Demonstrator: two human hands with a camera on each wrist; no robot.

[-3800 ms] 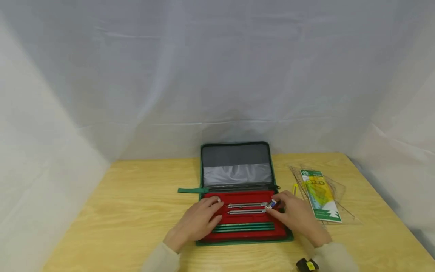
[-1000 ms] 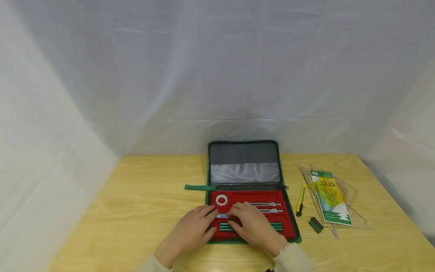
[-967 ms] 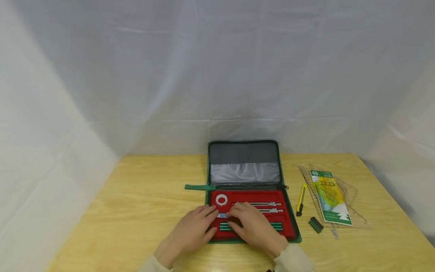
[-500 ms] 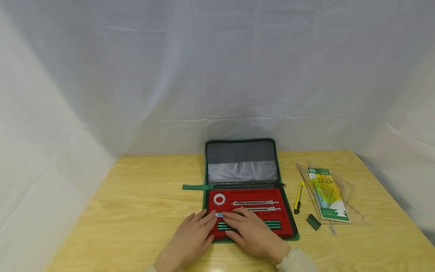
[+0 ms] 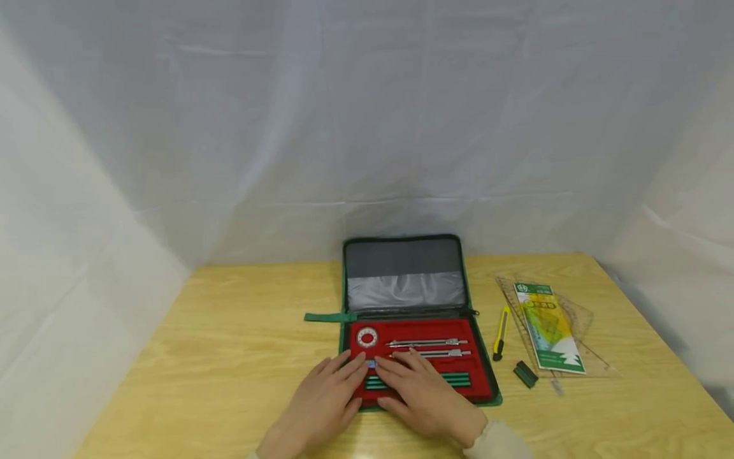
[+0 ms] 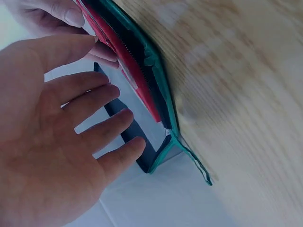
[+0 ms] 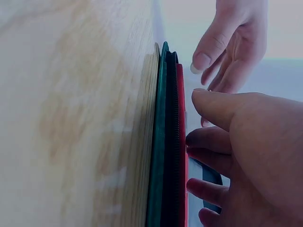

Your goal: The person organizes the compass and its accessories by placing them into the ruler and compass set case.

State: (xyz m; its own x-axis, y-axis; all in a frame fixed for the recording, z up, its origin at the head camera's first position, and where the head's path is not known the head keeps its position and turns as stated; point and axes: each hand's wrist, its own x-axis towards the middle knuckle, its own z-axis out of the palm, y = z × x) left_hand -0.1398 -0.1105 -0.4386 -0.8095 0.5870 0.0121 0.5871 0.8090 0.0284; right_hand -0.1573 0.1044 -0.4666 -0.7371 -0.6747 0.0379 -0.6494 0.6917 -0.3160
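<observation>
A green zip case [image 5: 345, 280] stands open on the table, its red tray [image 5: 424, 328] facing up. Both hands rest over the tray's front left part, fingers fairly straight. Between their fingertips shows a small blue-and-white eraser [image 5: 371, 364], mostly covered. My left hand [image 5: 321, 398] touches near its left end, and my right hand [image 5: 427, 395] lies over its right side and part of the green pencils [image 5: 455, 380]. In the left wrist view the left hand's fingers [image 6: 116, 120] are spread; in the right wrist view the right fingertips [image 7: 190, 184] meet the tray.
The tray also holds a white ring [image 5: 367, 337] and two metal compasses [image 5: 453, 342]. Right of the case lie a yellow utility knife [image 5: 501, 335], a dark green block [image 5: 525, 374], and a green-yellow packet [image 5: 550, 328] on clear set squares [image 5: 599, 366].
The right hand carried the eraser from the tray's right side to its left. Since then it has shifted slightly and its fingers have flattened over the tray. The left hand has stayed nearby.
</observation>
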